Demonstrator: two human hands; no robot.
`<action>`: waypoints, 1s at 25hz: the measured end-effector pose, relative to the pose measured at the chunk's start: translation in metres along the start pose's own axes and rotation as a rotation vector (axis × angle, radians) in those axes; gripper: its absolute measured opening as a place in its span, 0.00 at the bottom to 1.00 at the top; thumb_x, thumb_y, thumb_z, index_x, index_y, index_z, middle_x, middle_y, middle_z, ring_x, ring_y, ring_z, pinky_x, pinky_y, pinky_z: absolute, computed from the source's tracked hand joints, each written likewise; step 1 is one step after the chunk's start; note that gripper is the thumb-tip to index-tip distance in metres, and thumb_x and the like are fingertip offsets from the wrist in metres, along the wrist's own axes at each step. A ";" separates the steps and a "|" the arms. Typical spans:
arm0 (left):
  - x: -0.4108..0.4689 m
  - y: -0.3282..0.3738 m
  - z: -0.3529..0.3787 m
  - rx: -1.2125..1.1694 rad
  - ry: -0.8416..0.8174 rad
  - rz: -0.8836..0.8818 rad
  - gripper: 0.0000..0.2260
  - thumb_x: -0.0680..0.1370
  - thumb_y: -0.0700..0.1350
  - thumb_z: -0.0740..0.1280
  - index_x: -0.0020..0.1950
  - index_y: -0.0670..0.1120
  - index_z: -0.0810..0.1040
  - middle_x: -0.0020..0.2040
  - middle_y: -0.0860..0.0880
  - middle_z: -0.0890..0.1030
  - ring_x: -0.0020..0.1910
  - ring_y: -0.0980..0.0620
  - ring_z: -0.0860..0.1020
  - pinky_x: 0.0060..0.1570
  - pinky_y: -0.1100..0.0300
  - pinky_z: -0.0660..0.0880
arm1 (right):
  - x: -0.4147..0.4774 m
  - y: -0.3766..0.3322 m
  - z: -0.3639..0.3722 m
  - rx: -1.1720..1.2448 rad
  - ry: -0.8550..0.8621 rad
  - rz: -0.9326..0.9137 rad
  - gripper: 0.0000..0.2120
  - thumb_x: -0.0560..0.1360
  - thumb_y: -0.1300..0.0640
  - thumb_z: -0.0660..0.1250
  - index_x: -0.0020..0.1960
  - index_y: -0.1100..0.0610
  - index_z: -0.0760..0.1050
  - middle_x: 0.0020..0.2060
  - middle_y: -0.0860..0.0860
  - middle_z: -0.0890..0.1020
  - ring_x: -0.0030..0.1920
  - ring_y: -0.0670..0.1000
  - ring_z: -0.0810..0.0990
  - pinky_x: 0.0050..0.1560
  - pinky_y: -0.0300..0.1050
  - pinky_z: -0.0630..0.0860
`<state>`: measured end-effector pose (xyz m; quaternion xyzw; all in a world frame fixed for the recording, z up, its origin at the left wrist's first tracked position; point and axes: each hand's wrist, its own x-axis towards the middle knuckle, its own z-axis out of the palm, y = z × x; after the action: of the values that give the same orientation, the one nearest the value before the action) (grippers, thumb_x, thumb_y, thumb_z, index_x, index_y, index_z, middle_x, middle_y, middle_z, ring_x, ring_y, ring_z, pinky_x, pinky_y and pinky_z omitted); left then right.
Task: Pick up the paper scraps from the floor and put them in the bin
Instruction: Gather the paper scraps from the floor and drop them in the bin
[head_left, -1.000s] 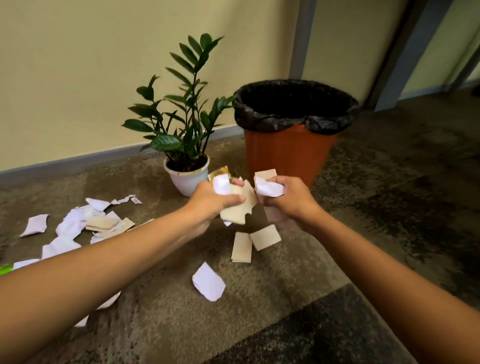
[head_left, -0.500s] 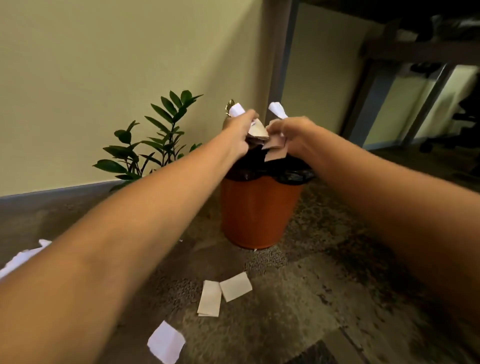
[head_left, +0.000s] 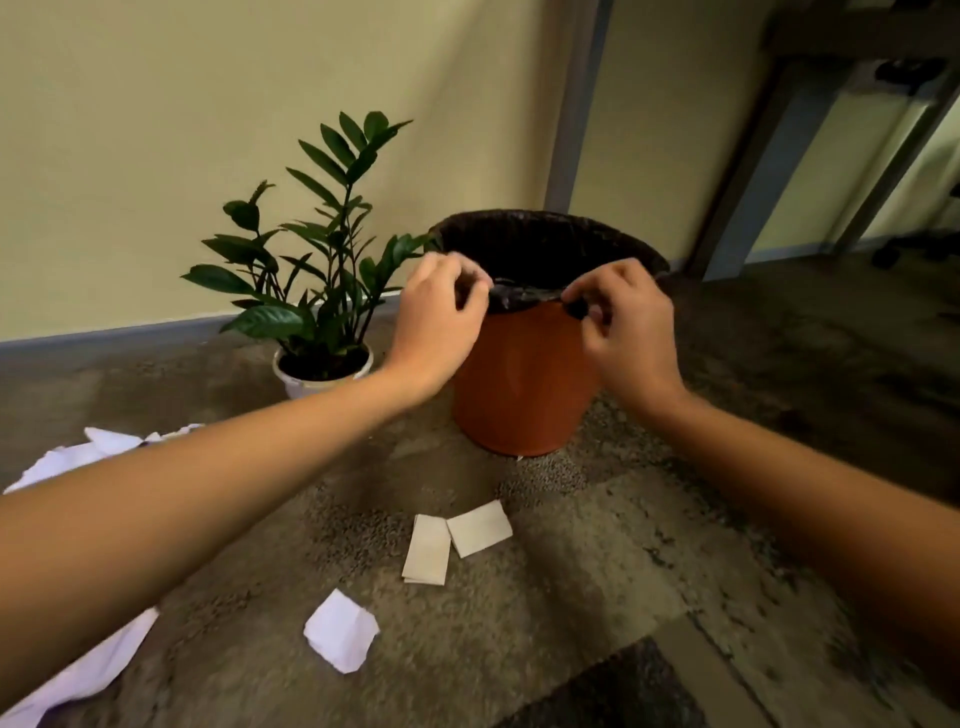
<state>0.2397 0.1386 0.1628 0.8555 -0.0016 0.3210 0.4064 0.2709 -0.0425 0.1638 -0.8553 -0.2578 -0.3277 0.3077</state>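
Note:
The orange bin (head_left: 519, 384), lined with a black bag, stands on the carpet ahead of me. My left hand (head_left: 436, 317) and my right hand (head_left: 623, 322) hover at its near rim, fingers loosely curled, with no paper in either. Their fingertips are right at the bag's folded edge. On the floor in front of the bin lie two tan paper scraps (head_left: 452, 540) and one white scrap (head_left: 341, 630). More white scraps (head_left: 67, 457) lie at the left, partly hidden by my left forearm.
A potted green plant (head_left: 322, 291) in a white pot stands just left of the bin, against the yellow wall. Grey door frames rise at the back right. The dark patterned carpet stretches to the right of the bin.
Both hands held bunches of paper scraps over the bin half a second ago; now the scraps are gone from them and the hands have dropped to the near rim.

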 end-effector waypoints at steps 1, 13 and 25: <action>-0.021 -0.011 -0.002 0.034 -0.034 0.054 0.06 0.79 0.46 0.61 0.50 0.47 0.77 0.49 0.53 0.72 0.49 0.55 0.72 0.50 0.62 0.66 | -0.019 -0.002 0.006 -0.011 -0.026 -0.059 0.13 0.68 0.70 0.61 0.47 0.58 0.78 0.47 0.52 0.75 0.47 0.46 0.73 0.46 0.31 0.65; -0.188 -0.114 -0.027 0.722 -0.966 -0.645 0.25 0.70 0.52 0.73 0.60 0.52 0.63 0.66 0.43 0.58 0.66 0.42 0.59 0.60 0.47 0.67 | -0.162 -0.008 0.127 -0.079 -1.085 0.414 0.35 0.71 0.37 0.66 0.74 0.38 0.56 0.78 0.51 0.50 0.76 0.64 0.50 0.72 0.67 0.51; -0.169 -0.151 -0.014 0.486 -0.888 -0.558 0.14 0.71 0.42 0.72 0.56 0.44 0.77 0.60 0.44 0.79 0.58 0.47 0.76 0.49 0.63 0.70 | -0.188 -0.024 0.152 0.174 -0.781 0.599 0.09 0.65 0.59 0.76 0.44 0.50 0.81 0.51 0.49 0.79 0.56 0.52 0.75 0.52 0.39 0.68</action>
<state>0.1381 0.2061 -0.0286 0.9451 0.1274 -0.1969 0.2276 0.1938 0.0340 -0.0535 -0.9218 -0.1230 0.1426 0.3390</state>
